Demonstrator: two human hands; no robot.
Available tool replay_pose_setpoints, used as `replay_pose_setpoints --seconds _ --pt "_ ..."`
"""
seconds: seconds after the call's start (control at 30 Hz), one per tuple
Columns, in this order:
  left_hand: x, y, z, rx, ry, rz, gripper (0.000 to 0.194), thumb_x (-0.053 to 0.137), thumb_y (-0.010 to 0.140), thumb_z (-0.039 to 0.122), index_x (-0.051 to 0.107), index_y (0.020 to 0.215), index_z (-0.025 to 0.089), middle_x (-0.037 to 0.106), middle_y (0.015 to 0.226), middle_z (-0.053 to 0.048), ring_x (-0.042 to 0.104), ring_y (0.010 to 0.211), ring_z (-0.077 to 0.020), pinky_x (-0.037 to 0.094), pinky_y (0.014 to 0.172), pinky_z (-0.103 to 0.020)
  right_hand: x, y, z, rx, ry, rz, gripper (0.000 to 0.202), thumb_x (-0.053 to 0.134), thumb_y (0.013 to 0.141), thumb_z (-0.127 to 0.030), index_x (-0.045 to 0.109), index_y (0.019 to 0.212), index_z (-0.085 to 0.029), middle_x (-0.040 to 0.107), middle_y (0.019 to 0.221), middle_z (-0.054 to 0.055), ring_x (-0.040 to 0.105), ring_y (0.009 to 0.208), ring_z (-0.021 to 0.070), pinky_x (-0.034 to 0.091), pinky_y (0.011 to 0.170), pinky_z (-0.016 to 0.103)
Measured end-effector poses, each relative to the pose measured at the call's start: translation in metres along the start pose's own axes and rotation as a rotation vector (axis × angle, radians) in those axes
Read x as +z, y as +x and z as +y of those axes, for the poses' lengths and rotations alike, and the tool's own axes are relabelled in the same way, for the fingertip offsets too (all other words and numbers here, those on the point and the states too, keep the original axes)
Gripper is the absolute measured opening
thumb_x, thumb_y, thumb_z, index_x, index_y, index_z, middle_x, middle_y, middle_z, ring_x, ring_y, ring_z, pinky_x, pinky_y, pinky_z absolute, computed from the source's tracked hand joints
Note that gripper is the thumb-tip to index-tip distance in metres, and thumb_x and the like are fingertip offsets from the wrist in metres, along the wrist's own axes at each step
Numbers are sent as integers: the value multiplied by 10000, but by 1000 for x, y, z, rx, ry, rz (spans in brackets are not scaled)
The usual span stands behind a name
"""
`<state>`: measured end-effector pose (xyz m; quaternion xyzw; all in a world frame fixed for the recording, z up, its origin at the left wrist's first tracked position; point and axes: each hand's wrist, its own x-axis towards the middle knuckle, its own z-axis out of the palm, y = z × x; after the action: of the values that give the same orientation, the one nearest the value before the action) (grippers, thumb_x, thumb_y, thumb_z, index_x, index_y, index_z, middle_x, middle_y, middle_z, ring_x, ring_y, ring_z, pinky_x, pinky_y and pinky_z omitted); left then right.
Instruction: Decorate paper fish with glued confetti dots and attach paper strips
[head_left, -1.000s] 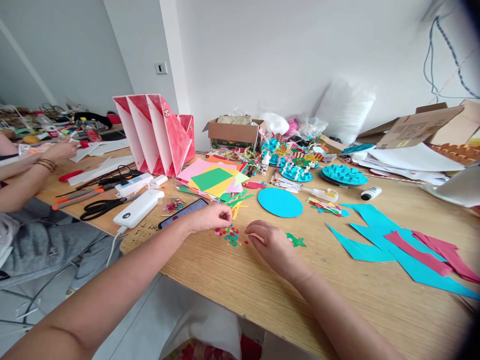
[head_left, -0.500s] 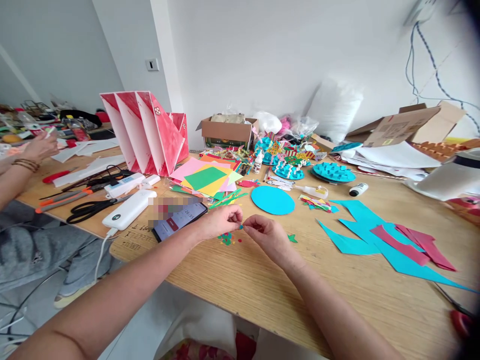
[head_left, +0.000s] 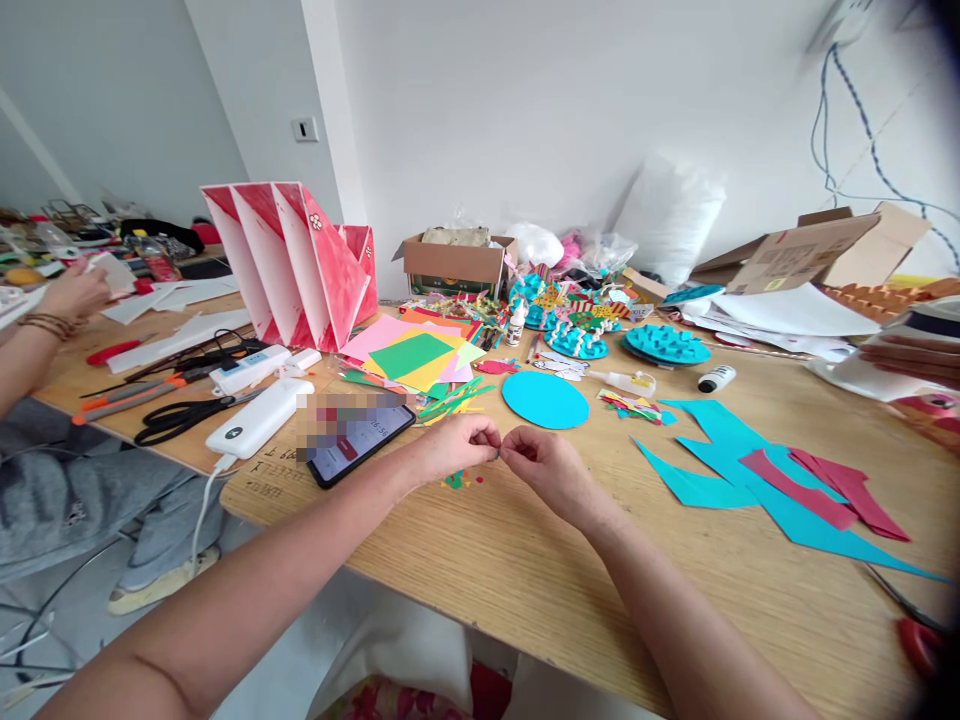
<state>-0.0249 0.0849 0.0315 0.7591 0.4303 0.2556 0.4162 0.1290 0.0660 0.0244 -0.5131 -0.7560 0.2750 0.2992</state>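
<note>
My left hand (head_left: 465,446) and my right hand (head_left: 546,470) meet fingertip to fingertip low over the table (head_left: 450,560). Both are closed in a pinch around a tiny blue piece of paper (head_left: 497,455), mostly hidden by the fingers. Small green and coloured paper bits (head_left: 455,480) lie just under my left hand, with a red dot (head_left: 479,479) beside them. Behind my hands rests a flat blue paper oval (head_left: 546,400). Green paper strips (head_left: 457,402) lie beyond my left wrist, and a phone (head_left: 364,440) sits left of my forearm.
Blue paper offcuts (head_left: 712,485) and red strips (head_left: 799,487) spread to the right, near red-handled scissors (head_left: 919,645). A power bank (head_left: 259,420) and black scissors (head_left: 176,418) lie left, before a red-and-white rack (head_left: 289,265). At far left a co-worker's hand (head_left: 79,295) holds something pale.
Both my hands have shifted slightly right, still pinched together. The green star is now mostly covered by my right hand. The co-worker's hand raises a pale piece, and fingers appear at far right.
</note>
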Motion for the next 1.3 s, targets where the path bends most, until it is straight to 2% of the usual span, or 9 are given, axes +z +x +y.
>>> replay_pose_setpoints --seconds 0.17,0.4,0.5,0.6,0.7,0.8,1.0,1.3 --pt "5 3 7 11 -5 20 79 487 692 171 534 647 125 459 548 47 411 521 -68 316 481 -171 -14 1 0 33 -2 4 159 433 698 -262 525 617 -162 459 535 -37 370 490 74 290 448 188" --pt "20 13 7 3 -55 0 137 469 722 260 541 754 149 511 624 39 449 512 -65 346 442 -155 -51 -3 1 85 -175 -108 170 424 725 -285 541 658 -180 491 559 -29 404 502 84 298 450 193" --pt "23 15 7 56 101 21 132 460 743 217 573 752 148 556 644 28 491 568 -78 374 501 -173 -70 -5 9 135 -282 -129 160 419 729 -272 544 678 -185 525 593 -17 439 527 95 314 470 200" --pt "29 15 4 198 366 49 161 450 765 143 609 784 156 616 757 0 536 712 -110 411 644 -217 -79 -6 24 149 -384 -161 146 419 719 -228 537 647 -180 544 615 -5 460 562 105 328 501 204" --pt "40 15 -2 385 649 30 210 419 788 77 610 848 143 612 848 -42 514 842 -149 403 780 -274 -77 -4 44 108 -409 -178 135 424 712 -199 541 649 -175 560 642 2 480 597 108 333 524 202" --pt "50 13 -7 486 804 1 200 400 818 86 588 874 129 580 861 -61 475 892 -169 402 806 -298 -68 -2 60 101 -433 -157 123 437 704 -181 557 675 -174 582 676 5 496 622 107 328 540 201" --pt "60 9 -8 515 844 36 203 381 854 135 548 969 140 547 951 -61 411 994 -186 404 821 -314 -61 -2 66 103 -477 -141 117 463 703 -183 576 671 -174 594 714 14 493 636 107 315 549 200" --pt "62 10 -10 514 854 28 215 370 860 141 546 982 143 550 945 -58 407 990 -184 401 825 -317 -60 -3 59 109 -525 -141 123 473 710 -170 594 685 -172 616 728 20 512 645 106 321 554 191"
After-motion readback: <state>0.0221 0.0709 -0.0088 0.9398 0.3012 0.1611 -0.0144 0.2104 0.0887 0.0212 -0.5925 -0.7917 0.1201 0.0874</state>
